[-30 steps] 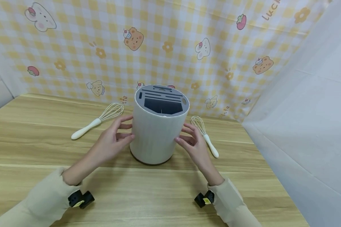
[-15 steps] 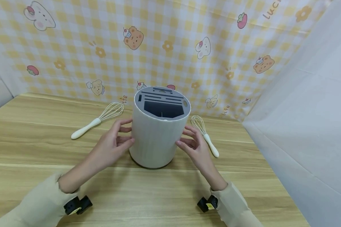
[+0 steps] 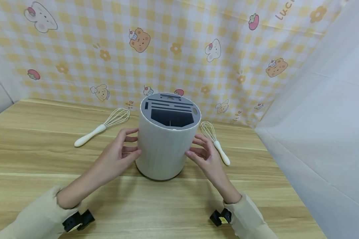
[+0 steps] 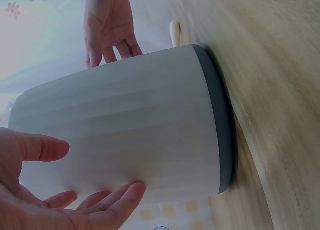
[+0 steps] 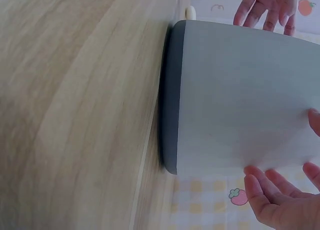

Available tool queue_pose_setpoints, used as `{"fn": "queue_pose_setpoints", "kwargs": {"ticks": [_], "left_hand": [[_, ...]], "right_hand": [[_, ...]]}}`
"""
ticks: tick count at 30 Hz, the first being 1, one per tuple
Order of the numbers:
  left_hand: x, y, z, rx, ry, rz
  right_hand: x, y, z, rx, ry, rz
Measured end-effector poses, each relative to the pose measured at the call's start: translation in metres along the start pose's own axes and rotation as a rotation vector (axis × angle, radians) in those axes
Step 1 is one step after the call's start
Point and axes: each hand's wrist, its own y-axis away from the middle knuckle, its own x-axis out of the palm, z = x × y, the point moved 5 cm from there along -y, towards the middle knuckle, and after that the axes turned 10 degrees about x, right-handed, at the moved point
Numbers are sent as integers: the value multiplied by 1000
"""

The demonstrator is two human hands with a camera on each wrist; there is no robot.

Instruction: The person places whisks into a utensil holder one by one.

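A white oval knife holder (image 3: 164, 152) stands upright on the wooden table, its dark base visible in both wrist views. Its grey top (image 3: 167, 103) has narrow slots and one large opening with no knives in it. My left hand (image 3: 119, 149) holds the holder's left side, thumb toward the front and fingers bent around the side. On the right side my right hand (image 3: 207, 156) holds it in the same way. In the left wrist view, left fingertips (image 4: 132, 190) touch the wall. Some right fingertips are hidden behind the holder in the head view.
One white whisk (image 3: 103, 127) lies left of the holder, and a smaller whisk (image 3: 216, 142) lies close behind my right hand. A yellow checked cloth (image 3: 173, 66) hangs along the table's back edge. White sheeting (image 3: 323, 109) borders the right side.
The knife holder has slid a short way toward me along the table. Both hands have moved back with it, keeping their hold. The whisks have stayed in place.
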Motion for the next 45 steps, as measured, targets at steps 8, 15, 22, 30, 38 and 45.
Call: {"fn": "queue_pose_setpoints", "kwargs": {"ticks": [8,15,22,30,38,45], "left_hand": [[2,-1,1,-13,32,40],[1,-2,1,-17,43,47],[1,-2,1,-17,54,50],[1,-1,1,-11,47,46],[-1,-1,0,16,-4,30],[-4,-4,3,8,-54,12]], "right_hand": [[-2,-2,3,-21,34,3],[-10,-11,29,-88,31,-65],[-18,-30,61,-166,-74,-28],[-9,-47,69,-101,-202,82],[-4,-47,66,-96,-292,93],[-2,-47,67,-95,-286,72]]}}
